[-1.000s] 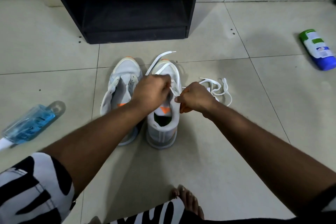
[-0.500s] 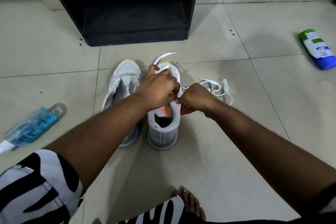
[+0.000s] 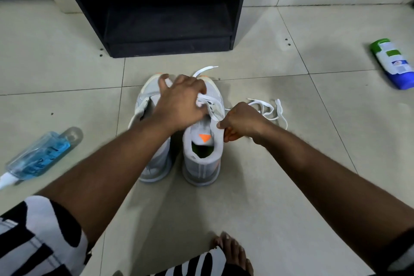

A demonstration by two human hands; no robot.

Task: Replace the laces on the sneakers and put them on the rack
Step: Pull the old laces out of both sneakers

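Note:
Two grey-white sneakers with orange accents stand side by side on the tiled floor, toes toward the rack. My left hand (image 3: pixel 181 102) lies over the front of the right sneaker (image 3: pixel 201 159) and grips its white lace (image 3: pixel 205 70) near the eyelets; a loose end sticks out past the toe. My right hand (image 3: pixel 242 122) pinches the lace at that sneaker's right eyelet edge. The left sneaker (image 3: pixel 156 163) is partly hidden under my left forearm. A second loose white lace (image 3: pixel 272 111) lies tangled on the floor behind my right hand.
The black shoe rack (image 3: pixel 165 18) stands just beyond the sneakers, its low shelf open toward me. A blue liquid bottle (image 3: pixel 42 155) lies at the left, a green-capped white and blue bottle (image 3: pixel 393 64) at the right. My bare foot (image 3: pixel 233 253) is at the bottom.
My left hand slid forward from the tongue area to the front of the right sneaker, pulling the lace. The loose lace end now sits lower over the toe. My right hand stayed put.

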